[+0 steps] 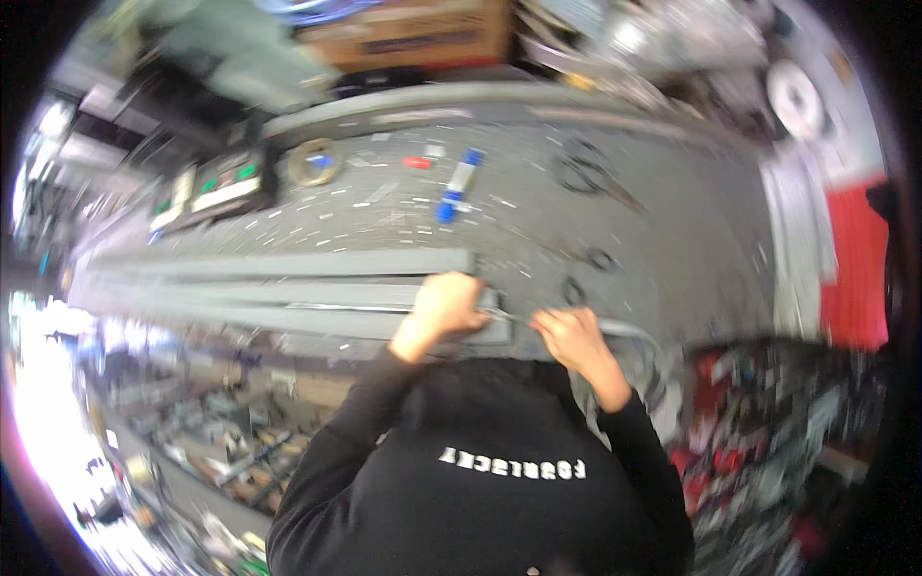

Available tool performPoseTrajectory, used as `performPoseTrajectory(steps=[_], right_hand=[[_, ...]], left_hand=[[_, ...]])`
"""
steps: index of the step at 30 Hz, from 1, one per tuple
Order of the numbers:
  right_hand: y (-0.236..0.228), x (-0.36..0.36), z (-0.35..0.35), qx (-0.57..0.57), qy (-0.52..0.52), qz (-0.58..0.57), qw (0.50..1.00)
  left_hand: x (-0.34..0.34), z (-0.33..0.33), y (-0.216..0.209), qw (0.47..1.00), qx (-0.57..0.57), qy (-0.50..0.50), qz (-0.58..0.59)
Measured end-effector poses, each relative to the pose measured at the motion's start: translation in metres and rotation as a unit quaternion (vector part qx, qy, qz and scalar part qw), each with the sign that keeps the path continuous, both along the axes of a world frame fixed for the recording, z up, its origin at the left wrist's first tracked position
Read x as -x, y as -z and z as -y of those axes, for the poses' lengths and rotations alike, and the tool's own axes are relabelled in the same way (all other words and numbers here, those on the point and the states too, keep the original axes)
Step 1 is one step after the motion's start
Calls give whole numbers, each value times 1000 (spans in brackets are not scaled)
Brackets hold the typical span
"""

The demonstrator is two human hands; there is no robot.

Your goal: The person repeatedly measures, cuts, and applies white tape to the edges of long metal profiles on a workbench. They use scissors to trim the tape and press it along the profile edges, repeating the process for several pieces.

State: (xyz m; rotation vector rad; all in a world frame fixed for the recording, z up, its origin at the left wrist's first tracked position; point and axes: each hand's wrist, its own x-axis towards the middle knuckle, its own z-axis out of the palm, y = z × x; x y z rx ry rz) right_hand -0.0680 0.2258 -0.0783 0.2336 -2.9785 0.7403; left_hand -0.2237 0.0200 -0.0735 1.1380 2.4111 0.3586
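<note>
Long flat grey bars [375, 261] lie side by side along the near edge of the workbench, running off to the left. My left hand [447, 302] is closed at their right ends, fingers curled round a thin pale strip [499, 314]. Just to the right, beyond the bar ends, my right hand [573, 341] pinches what looks like the same strip. A short stretch of it spans the gap between my hands. From my right hand a pale band [629, 329] curves down over the bench edge. Motion blur hides the fine detail at my fingertips.
On the dark workbench [701, 259] lie two pairs of scissors [581, 173] [600, 259], a blue-and-white tool [459, 187], a tape roll [315, 163], a small red piece [417, 163] and scattered white scraps. A cardboard box [413, 38] stands behind. Cluttered bins [759, 432] sit below right.
</note>
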Motion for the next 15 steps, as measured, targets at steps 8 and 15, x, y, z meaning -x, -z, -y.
performPoseTrajectory(steps=[8, 15], right_hand=[[-6, 51, 36, 40, -97, 81, 991], [2, 43, 15, 23, -92, -34, 995]], left_hand=[[-11, -1, 15, 999, -36, 0, -20], [-4, 1, 24, 999, -45, 6, -16]])
